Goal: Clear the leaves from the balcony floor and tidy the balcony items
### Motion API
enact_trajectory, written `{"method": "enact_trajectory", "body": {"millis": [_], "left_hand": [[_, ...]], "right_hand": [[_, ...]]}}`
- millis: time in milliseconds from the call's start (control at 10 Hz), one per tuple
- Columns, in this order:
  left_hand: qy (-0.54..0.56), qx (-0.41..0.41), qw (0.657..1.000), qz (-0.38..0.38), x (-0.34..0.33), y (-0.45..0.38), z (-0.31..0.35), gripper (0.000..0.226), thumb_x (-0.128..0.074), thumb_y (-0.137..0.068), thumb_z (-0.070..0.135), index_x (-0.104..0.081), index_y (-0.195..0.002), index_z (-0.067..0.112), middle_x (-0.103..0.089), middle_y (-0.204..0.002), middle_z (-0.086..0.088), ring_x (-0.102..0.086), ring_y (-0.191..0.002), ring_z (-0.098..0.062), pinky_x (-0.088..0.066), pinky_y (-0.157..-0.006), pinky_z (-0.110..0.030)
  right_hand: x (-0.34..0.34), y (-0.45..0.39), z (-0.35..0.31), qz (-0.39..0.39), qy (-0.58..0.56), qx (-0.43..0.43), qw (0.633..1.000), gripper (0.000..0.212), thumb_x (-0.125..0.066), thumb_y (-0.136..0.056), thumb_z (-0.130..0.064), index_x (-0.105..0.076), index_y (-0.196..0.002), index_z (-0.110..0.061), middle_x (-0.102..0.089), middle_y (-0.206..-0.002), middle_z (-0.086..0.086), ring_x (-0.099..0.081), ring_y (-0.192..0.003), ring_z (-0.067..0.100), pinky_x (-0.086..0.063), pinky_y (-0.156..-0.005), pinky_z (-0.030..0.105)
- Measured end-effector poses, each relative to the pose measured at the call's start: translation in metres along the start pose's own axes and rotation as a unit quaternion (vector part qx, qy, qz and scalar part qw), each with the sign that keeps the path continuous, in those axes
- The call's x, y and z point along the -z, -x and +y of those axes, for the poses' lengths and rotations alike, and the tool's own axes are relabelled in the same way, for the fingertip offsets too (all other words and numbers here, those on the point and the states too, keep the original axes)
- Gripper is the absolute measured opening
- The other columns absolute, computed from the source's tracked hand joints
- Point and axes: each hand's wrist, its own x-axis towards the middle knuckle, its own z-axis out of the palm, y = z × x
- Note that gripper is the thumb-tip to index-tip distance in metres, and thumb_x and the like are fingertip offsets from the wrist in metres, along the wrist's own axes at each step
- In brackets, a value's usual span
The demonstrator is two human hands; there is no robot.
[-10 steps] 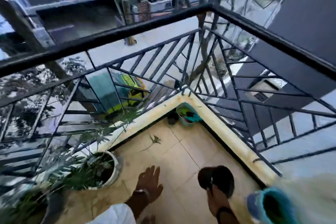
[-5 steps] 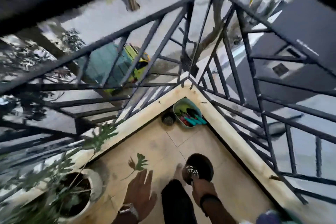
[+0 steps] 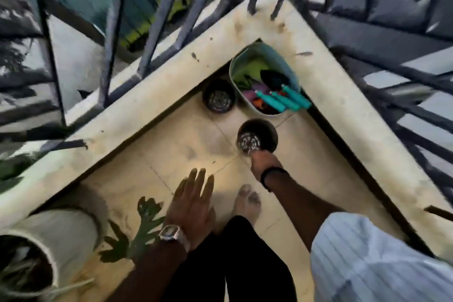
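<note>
At the lower left of the frame a white planter [image 3: 63, 235] stands against the ledge [image 3: 147, 110], a sensible place for it, out of the walking path. Just right of it a lobed green leaf [image 3: 144, 230] lies flat on the floor [image 3: 186, 149], partly hidden by the left forearm; this is the debris the task is about, and it has not yet been picked up.

The left hand [image 3: 191, 203], with a watch [image 3: 170, 233] on its wrist, hangs over the floor with fingers straight and spread, holding nothing. It looks to be held out for balance while the person bends, though that is a guess.

A bare foot [image 3: 247, 203] is planted mid-frame, toes toward the corner.

Right of centre, the right hand [image 3: 263, 162] grips a small black pot [image 3: 257, 137] by its near rim, the mouth turned up so its holed bottom shows. The pot is held low, just short of the corner, probably so it can be set beside or stacked into the matching second pot [image 3: 218, 99] standing on the floor against the ledge. Whether the held pot touches the floor I cannot tell.

In the corner, at upper right of centre, a teal tub [image 3: 289, 68] holds tools with teal handles [image 3: 284, 100] and some bits of cloth, gathered where the ledges meet and out of the way. The railing [image 3: 110, 32] rises blurred beyond.
</note>
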Motion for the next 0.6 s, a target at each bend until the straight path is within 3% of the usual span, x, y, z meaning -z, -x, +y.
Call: {"method": "enact_trajectory", "body": {"millis": [200, 400, 500, 600], "left_hand": [[0.001, -0.014, 0.999, 0.042, -0.035, -0.018, -0.013, 0.076, -0.053, -0.077, 0.038, -0.045, -0.146, 0.007, -0.037, -0.155, -0.019, -0.033, -0.144, -0.037, -0.033, -0.114, -0.049], [-0.002, -0.002, 0.999, 0.044, -0.061, -0.011, -0.018, 0.071, -0.042, -0.082, 0.042, -0.045, -0.146, 0.011, -0.036, -0.156, -0.017, -0.032, -0.146, -0.035, -0.026, -0.115, -0.046], [0.018, 0.007, 0.999, 0.031, -0.057, -0.003, -0.011, 0.073, -0.044, -0.085, 0.039, -0.034, -0.152, 0.012, -0.025, -0.161, -0.016, -0.021, -0.15, -0.034, -0.023, -0.118, -0.046], [0.031, -0.001, 0.999, 0.016, -0.043, 0.011, -0.002, 0.072, -0.04, -0.087, 0.039, -0.029, -0.154, 0.013, -0.019, -0.163, -0.015, -0.016, -0.151, -0.034, -0.024, -0.119, -0.05]], "right_hand": [[-0.021, -0.06, -0.002, 0.04, 0.038, 0.006, 0.998, 0.038, -0.039, -0.096, -0.008, -0.059, -0.128, -0.013, -0.059, -0.131, 0.021, -0.059, -0.118, 0.038, -0.048, -0.097, 0.042], [-0.043, -0.089, -0.01, 0.055, 0.033, 0.015, 0.998, 0.043, -0.041, -0.091, -0.004, -0.059, -0.129, -0.012, -0.056, -0.133, 0.021, -0.056, -0.121, 0.037, -0.047, -0.101, 0.042], [-0.046, -0.076, -0.011, 0.081, 0.016, 0.04, 0.996, 0.062, -0.045, -0.088, 0.001, -0.041, -0.148, -0.014, -0.038, -0.152, 0.014, -0.033, -0.142, 0.031, -0.036, -0.114, 0.04], [-0.048, -0.036, -0.016, 0.123, 0.018, 0.032, 0.992, 0.068, -0.051, -0.087, -0.004, -0.034, -0.151, -0.018, -0.033, -0.156, 0.008, -0.025, -0.145, 0.027, -0.037, -0.112, 0.041]]}}
